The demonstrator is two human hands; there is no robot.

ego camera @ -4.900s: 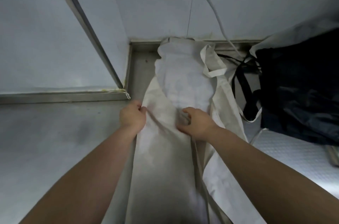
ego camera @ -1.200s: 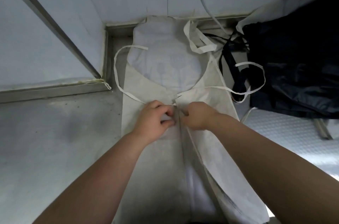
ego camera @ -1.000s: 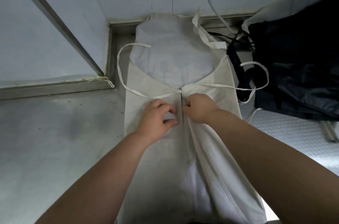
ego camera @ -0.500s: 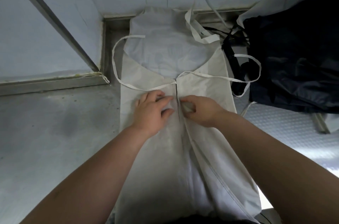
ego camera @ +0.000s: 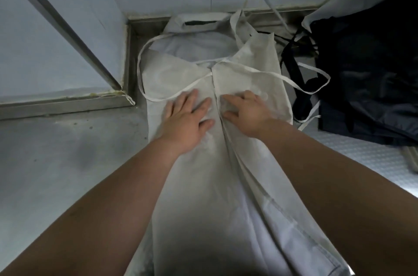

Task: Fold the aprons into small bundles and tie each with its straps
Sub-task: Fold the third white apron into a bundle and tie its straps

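Item: long off-white cloth apron [ego camera: 226,185], side flaps folded to centre, on grey steel table [ego camera: 67,162], long axis running away. Left hand [ego camera: 187,117] and right hand [ego camera: 246,113]: flat, fingers spread, pressing either side of seam, grasping nothing.

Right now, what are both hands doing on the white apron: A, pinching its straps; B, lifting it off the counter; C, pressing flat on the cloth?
C: the left hand and right hand lie with open fingers flat on the white apron, beside its middle fold.

Plain off-white apron [ego camera: 203,185], paler straps [ego camera: 271,75]; dark navy, perhaps black, cloth pile [ego camera: 373,72]; dull grey table [ego camera: 56,174].
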